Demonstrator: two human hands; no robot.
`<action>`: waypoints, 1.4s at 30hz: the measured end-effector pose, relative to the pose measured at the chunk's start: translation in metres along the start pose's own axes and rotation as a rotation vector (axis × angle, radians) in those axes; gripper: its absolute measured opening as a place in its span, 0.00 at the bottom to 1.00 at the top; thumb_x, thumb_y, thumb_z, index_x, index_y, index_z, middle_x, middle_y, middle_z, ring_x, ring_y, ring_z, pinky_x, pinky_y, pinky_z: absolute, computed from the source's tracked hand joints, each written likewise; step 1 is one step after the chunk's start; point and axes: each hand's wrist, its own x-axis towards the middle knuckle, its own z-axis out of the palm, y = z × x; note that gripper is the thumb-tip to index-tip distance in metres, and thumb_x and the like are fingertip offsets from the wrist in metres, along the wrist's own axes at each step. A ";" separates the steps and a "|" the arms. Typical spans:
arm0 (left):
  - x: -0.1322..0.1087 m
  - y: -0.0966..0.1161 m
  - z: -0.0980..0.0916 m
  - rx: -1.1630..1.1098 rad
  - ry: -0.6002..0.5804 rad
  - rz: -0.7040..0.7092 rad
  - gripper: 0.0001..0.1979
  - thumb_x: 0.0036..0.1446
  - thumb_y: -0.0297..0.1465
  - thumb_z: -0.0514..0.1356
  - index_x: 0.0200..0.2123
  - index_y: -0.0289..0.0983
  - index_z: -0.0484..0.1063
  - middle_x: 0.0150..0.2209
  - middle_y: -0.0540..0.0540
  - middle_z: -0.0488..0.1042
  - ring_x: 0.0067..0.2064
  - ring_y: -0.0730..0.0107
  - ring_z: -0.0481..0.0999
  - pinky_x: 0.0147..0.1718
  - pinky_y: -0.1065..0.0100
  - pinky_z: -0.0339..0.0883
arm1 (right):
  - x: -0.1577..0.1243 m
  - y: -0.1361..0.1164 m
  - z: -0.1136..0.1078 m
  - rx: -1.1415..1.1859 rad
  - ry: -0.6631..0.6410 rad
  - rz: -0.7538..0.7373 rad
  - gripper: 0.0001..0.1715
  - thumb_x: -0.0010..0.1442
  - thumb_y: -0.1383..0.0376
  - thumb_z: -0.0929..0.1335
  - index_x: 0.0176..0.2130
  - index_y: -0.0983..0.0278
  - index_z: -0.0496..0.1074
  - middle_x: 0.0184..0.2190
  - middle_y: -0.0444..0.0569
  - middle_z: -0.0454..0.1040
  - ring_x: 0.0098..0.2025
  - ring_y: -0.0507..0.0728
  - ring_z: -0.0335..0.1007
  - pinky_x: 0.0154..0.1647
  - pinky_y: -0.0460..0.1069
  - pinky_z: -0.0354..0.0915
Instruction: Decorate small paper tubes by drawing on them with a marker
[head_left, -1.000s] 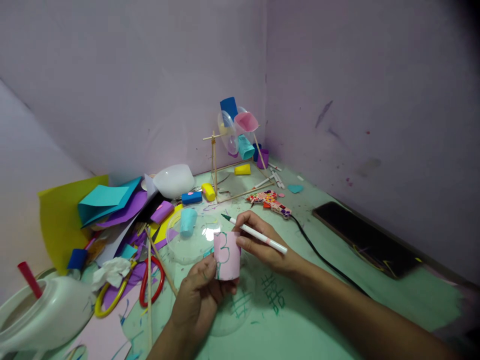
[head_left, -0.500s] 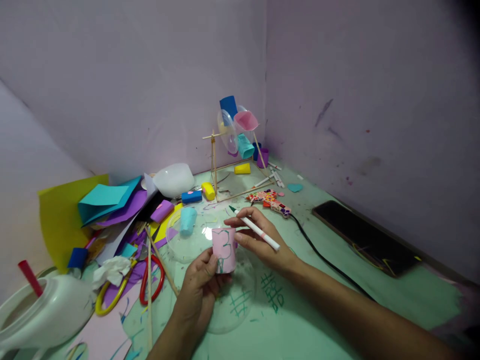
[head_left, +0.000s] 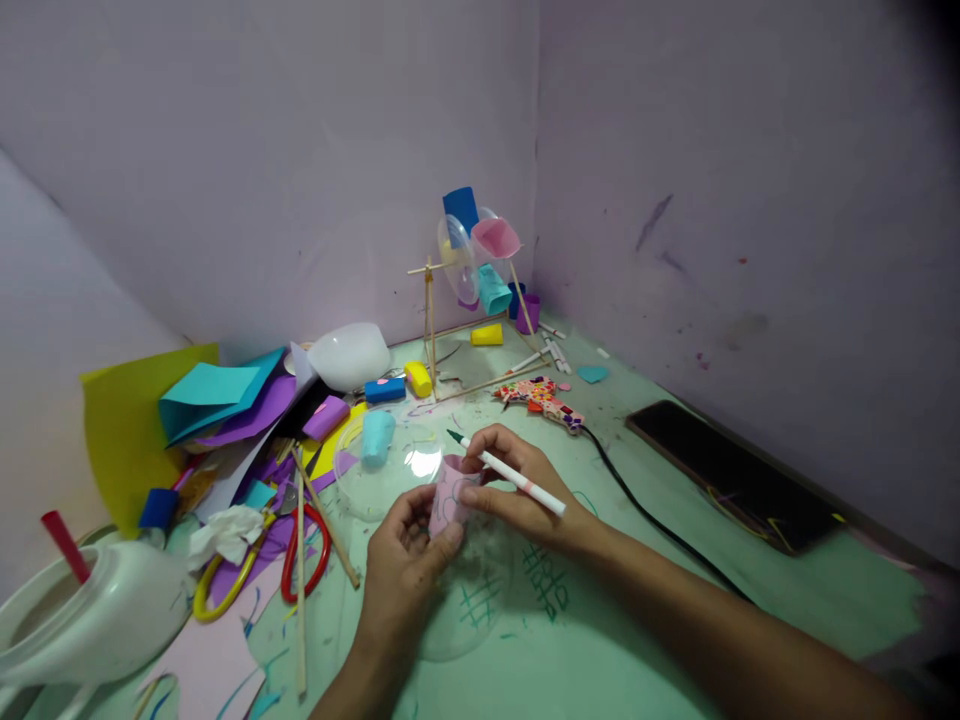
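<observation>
A small pink cup (head_left: 447, 498) with curving green lines leans in the air above the green counter (head_left: 630, 630). The left hand (head_left: 411, 552), angled upward, has its fingers (head_left: 415, 498) wrapped around the cup's side. The right hand (head_left: 529, 490), angled inward, touches its rim while pinching a white marker (head_left: 517, 476), dark green tip pointing away.

Two bare forearms enter from below: the left forearm (head_left: 367, 670) from seven o'clock, the right forearm (head_left: 697, 600) from four. Near centre, the left hand (head_left: 409, 555) grips with curled fingers, thumb angled towards two o'clock; the right hand (head_left: 525, 480) grips too, thumb towards ten, index finger bent.
</observation>
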 end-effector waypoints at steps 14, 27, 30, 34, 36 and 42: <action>-0.002 0.004 -0.003 -0.056 -0.011 -0.024 0.26 0.37 0.39 0.70 0.41 0.32 0.75 0.36 0.39 0.79 0.35 0.59 0.76 0.31 0.66 0.67 | 0.007 0.003 -0.011 0.091 0.008 0.000 0.15 0.46 0.66 0.70 0.33 0.61 0.62 0.29 0.41 0.64 0.28 0.50 0.61 0.27 0.45 0.59; -0.006 0.012 0.003 0.163 0.124 0.089 0.20 0.38 0.30 0.69 0.38 0.36 0.73 0.35 0.44 0.79 0.35 0.61 0.78 0.36 0.64 0.70 | 0.005 0.006 -0.008 0.061 0.049 0.030 0.17 0.49 0.65 0.72 0.37 0.61 0.62 0.34 0.44 0.70 0.37 0.53 0.69 0.31 0.45 0.64; -0.006 0.012 0.004 0.198 0.093 0.077 0.19 0.39 0.29 0.68 0.38 0.36 0.72 0.35 0.45 0.78 0.35 0.62 0.77 0.36 0.65 0.70 | 0.006 0.010 -0.008 0.050 0.054 0.018 0.15 0.50 0.66 0.71 0.37 0.61 0.63 0.32 0.43 0.69 0.36 0.53 0.68 0.31 0.45 0.63; -0.006 0.008 0.001 0.225 0.099 0.098 0.20 0.39 0.30 0.68 0.39 0.36 0.72 0.35 0.46 0.77 0.32 0.65 0.75 0.34 0.66 0.69 | 0.007 0.011 -0.009 0.035 0.069 0.023 0.14 0.48 0.67 0.71 0.35 0.62 0.63 0.29 0.42 0.69 0.32 0.52 0.67 0.31 0.46 0.63; -0.006 0.008 -0.001 0.136 0.070 0.097 0.21 0.40 0.33 0.69 0.40 0.35 0.73 0.36 0.45 0.77 0.33 0.65 0.75 0.33 0.66 0.69 | 0.008 0.010 -0.010 0.036 0.063 -0.005 0.14 0.48 0.67 0.70 0.34 0.61 0.63 0.28 0.42 0.68 0.30 0.52 0.66 0.31 0.46 0.62; -0.003 0.013 -0.006 -0.294 -0.157 -0.198 0.22 0.44 0.41 0.67 0.40 0.32 0.77 0.31 0.42 0.77 0.31 0.63 0.75 0.27 0.66 0.69 | 0.008 0.007 -0.015 0.061 0.002 -0.111 0.13 0.49 0.67 0.70 0.34 0.61 0.63 0.29 0.42 0.67 0.30 0.51 0.64 0.30 0.46 0.61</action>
